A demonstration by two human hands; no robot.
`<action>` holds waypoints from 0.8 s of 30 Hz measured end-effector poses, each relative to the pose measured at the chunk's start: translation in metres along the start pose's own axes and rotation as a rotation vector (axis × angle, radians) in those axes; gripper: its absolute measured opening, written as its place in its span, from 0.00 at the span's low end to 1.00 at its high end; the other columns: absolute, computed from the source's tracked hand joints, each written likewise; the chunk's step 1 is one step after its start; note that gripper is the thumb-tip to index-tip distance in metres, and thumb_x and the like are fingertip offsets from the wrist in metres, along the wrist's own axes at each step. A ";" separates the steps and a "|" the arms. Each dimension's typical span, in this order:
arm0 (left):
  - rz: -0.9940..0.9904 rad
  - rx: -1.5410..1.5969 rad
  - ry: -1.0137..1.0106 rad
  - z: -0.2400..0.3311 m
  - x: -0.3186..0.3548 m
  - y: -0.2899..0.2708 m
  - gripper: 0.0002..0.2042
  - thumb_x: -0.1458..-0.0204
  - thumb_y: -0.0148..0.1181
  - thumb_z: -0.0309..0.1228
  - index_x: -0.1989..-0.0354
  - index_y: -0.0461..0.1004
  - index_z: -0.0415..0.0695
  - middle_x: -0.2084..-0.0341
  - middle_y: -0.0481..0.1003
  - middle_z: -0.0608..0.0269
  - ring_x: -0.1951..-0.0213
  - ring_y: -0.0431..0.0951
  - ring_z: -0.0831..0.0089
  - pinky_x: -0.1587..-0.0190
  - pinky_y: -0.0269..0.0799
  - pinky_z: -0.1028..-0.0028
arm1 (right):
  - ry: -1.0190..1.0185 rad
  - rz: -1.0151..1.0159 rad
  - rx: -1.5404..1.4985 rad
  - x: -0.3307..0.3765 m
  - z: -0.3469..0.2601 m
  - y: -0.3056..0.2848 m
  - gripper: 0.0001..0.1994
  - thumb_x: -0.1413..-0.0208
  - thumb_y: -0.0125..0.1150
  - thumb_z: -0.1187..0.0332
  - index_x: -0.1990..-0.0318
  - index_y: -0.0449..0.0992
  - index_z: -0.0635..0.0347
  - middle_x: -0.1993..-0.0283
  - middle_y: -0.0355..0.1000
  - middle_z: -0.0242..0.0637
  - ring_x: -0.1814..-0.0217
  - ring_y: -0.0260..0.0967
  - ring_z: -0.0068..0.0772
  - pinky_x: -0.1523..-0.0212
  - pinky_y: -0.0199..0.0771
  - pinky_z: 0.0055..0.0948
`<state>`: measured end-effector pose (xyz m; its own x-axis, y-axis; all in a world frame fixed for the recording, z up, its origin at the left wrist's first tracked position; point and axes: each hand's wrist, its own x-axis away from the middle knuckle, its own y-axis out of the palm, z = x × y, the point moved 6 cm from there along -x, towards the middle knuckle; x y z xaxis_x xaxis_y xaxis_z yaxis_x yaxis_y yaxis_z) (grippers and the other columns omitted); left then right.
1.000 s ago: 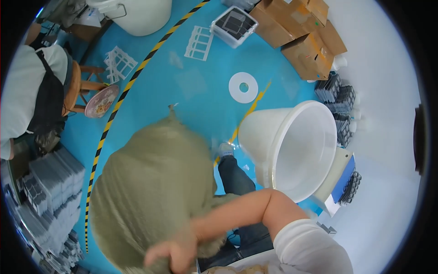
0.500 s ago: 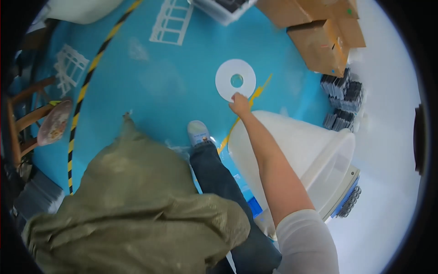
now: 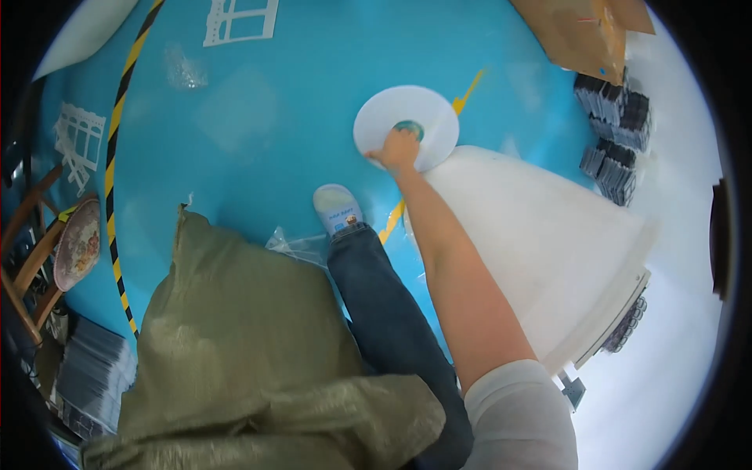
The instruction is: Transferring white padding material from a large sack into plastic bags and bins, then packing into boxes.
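- Reaching far out and down in the head view, the right hand [image 3: 398, 149] rests on the near edge of a flat white ring-shaped disc [image 3: 407, 125] lying on the blue floor [image 3: 258, 117]; the fingers curl over the rim beside the centre hole, but whether they have pinched it or only touch it I cannot tell.
- The left hand does not show in this view.
- Handling, as a judgement: the disc looks thin, light and stiff, probably smooth plastic or card. Lying flat on a slick floor it may slide instead of lifting, so the edge of the centre hole or the outer rim gives the best hold.
- Just nearer than the disc, touching or overlapping its near-right edge, stands a big white conical tub [image 3: 540, 243], seen from its side.
- Nearer and left of the disc is the person's own shoe [image 3: 337, 207] and jeans leg.
- Further left and nearer still lies a large olive woven sack [image 3: 235, 345], soft and slumped, with crumpled clear plastic film [image 3: 294, 247] at its upper edge.
- Beyond and right of the disc sit brown cardboard boxes [image 3: 587, 31], and right of the disc stand stacks of dark small cases [image 3: 615, 125].
- Far left of the disc a black-and-yellow striped tape line [image 3: 113, 149] curves across the floor, with white window-shaped frames [image 3: 239, 19] beyond it.
- A yellow lightning-shaped floor mark [image 3: 468, 88] lies just right of the disc.
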<state>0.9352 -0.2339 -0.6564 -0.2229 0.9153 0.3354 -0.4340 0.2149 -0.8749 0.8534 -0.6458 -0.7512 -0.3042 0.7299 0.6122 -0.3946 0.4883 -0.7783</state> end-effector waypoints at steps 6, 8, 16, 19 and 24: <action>0.074 -0.204 -0.051 -0.015 0.032 -0.106 0.27 0.59 0.60 0.38 0.49 0.65 0.39 0.49 0.64 0.46 0.45 0.60 0.48 0.45 0.56 0.55 | -0.154 -0.313 -0.483 0.097 -0.052 -0.057 0.45 0.70 0.66 0.36 0.53 0.68 0.70 0.49 0.66 0.53 0.44 0.61 0.50 0.47 0.62 0.40; 0.104 -0.263 -0.100 -0.007 0.063 -0.147 0.27 0.59 0.60 0.38 0.49 0.65 0.39 0.48 0.64 0.46 0.45 0.60 0.48 0.45 0.56 0.55 | -0.072 -0.144 -0.609 0.109 -0.053 -0.110 0.43 0.65 0.62 0.36 0.52 0.67 0.71 0.48 0.65 0.53 0.43 0.61 0.49 0.47 0.63 0.40; 0.243 0.070 -0.517 0.091 0.151 -0.300 0.25 0.60 0.60 0.31 0.50 0.63 0.37 0.51 0.64 0.42 0.43 0.58 0.47 0.42 0.52 0.51 | -0.978 -0.446 -2.016 0.317 -0.109 -0.423 0.18 0.40 0.41 0.51 0.71 0.65 0.57 0.84 0.53 0.24 0.83 0.50 0.19 0.69 0.59 0.21; 0.184 0.115 -0.517 0.134 0.193 -0.329 0.25 0.59 0.58 0.32 0.50 0.63 0.38 0.49 0.61 0.48 0.41 0.55 0.50 0.40 0.48 0.51 | -0.960 -0.667 -1.475 0.473 -0.122 -0.450 0.16 0.41 0.46 0.56 0.75 0.63 0.57 0.81 0.57 0.28 0.78 0.52 0.20 0.72 0.52 0.20; 0.408 0.447 -0.666 0.132 0.284 -0.231 0.21 0.49 0.52 0.37 0.46 0.64 0.47 0.46 0.62 0.47 0.43 0.59 0.48 0.40 0.51 0.53 | -1.550 -1.216 -0.317 0.633 -0.199 -0.358 0.22 0.45 0.48 0.49 0.65 0.72 0.64 0.70 0.70 0.41 0.65 0.67 0.30 0.62 0.65 0.30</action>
<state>0.8572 -0.0684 -0.3125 -0.8335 0.4748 0.2826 -0.4781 -0.3635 -0.7996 0.9741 -0.2633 -0.1127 -0.4677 -0.8646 0.1839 -0.8493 0.4972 0.1774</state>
